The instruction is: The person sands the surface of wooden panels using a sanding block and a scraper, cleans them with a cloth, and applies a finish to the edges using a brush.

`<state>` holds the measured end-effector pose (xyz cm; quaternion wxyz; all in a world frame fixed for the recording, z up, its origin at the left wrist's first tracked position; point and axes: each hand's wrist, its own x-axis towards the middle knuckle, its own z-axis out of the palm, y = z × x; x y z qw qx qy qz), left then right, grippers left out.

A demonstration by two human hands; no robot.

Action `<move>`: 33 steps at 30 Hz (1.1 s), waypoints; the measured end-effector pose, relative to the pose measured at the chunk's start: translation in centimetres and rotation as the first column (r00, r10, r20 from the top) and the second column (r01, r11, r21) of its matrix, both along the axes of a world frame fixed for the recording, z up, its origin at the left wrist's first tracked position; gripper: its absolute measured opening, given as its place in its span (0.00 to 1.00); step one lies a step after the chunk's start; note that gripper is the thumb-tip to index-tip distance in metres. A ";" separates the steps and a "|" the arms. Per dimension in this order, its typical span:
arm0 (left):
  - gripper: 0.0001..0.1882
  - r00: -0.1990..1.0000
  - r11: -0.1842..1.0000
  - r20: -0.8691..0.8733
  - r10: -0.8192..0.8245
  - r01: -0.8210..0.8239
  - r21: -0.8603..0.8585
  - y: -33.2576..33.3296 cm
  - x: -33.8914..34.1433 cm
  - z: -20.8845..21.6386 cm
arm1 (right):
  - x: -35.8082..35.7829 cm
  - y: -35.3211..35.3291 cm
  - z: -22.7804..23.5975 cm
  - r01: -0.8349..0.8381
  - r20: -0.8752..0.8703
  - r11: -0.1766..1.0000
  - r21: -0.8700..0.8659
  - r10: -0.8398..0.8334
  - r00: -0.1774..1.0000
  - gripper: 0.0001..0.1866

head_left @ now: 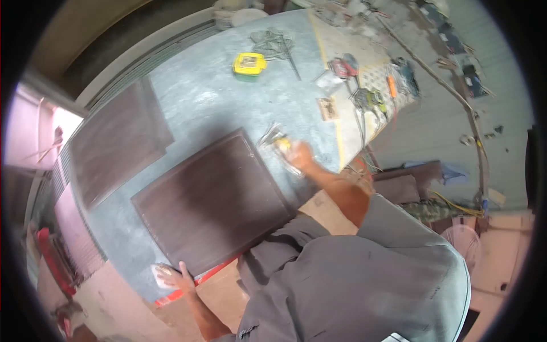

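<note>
A dark brown rectangular panel [213,199] lies flat on the blue-grey table in front of me, with my shadow across it. At its near left corner, my left hand [178,279] has its fingers apart over a small white thing [159,276], perhaps a cloth or pad, and its thumb is by the panel's edge. Right of the panel, my right hand [299,155] closes around a blurred yellow thing [281,143], with shiny, crinkled clear material [271,134] around it. The kind of thing it holds cannot be made out.
Another dark panel [117,145] lies far left on the table [194,94]. Farther back are a yellow-lidded tub [249,64] and a dark net-like thing [272,44]. Tools, including an orange-handled one [391,86], crowd the right edge. A fan [460,244] stands at right.
</note>
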<state>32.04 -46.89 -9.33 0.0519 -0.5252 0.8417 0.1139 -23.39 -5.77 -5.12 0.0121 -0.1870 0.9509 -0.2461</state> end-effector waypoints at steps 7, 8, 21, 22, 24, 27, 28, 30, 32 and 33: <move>0.33 0.823 0.999 -0.567 0.006 0.016 0.035 2.3 -7.0 11.8 | -11.0 -3.8 6.0 0.018 -0.468 0.943 0.333 0.149 0.871 0.32; 0.33 0.736 0.965 -0.651 0.184 -0.011 0.260 2.9 -6.4 12.0 | -8.6 -7.0 9.5 -0.103 -0.500 0.971 0.218 0.202 0.842 0.33; 0.31 0.609 0.867 -0.792 0.038 0.373 0.329 15.8 -21.3 14.2 | 16.0 -11.1 9.0 0.309 0.921 0.894 -0.325 0.373 -0.111 0.21; 0.30 0.661 0.871 -0.710 -0.244 0.472 0.140 14.7 -19.9 13.5 | 15.9 -9.8 8.9 0.289 0.947 0.913 -0.290 0.316 -0.050 0.22; 0.30 0.798 0.934 -0.573 -0.186 0.325 0.148 9.2 -16.8 12.0 | 13.8 -7.1 11.7 -0.295 0.728 0.884 -0.364 0.467 0.502 0.24; 0.35 0.864 0.977 -0.456 -0.215 0.181 -0.116 0.2 -8.7 7.9 | 11.5 -1.7 12.0 -0.600 0.033 0.799 0.039 0.599 0.800 0.31; 0.36 0.911 0.966 -0.326 -0.254 0.223 -0.131 -2.3 -6.8 7.1 | 11.8 -0.3 11.8 -0.542 -0.028 0.816 0.203 0.558 0.830 0.33; 0.36 0.911 0.952 -0.282 -0.301 0.305 -0.032 -4.6 -3.8 5.3 | 14.8 1.2 5.6 -0.611 -0.058 0.677 0.410 0.688 0.723 0.35; 0.34 0.911 0.941 -0.277 -0.304 0.333 0.064 -5.9 -3.6 3.6 | 24.0 -7.0 3.7 -0.644 -0.076 0.704 0.300 0.691 0.719 0.33; 0.33 0.916 0.936 -0.284 -0.283 0.328 0.125 -6.4 -3.5 3.7 | 29.1 -12.9 3.4 -0.671 -0.084 0.717 0.190 0.693 0.716 0.33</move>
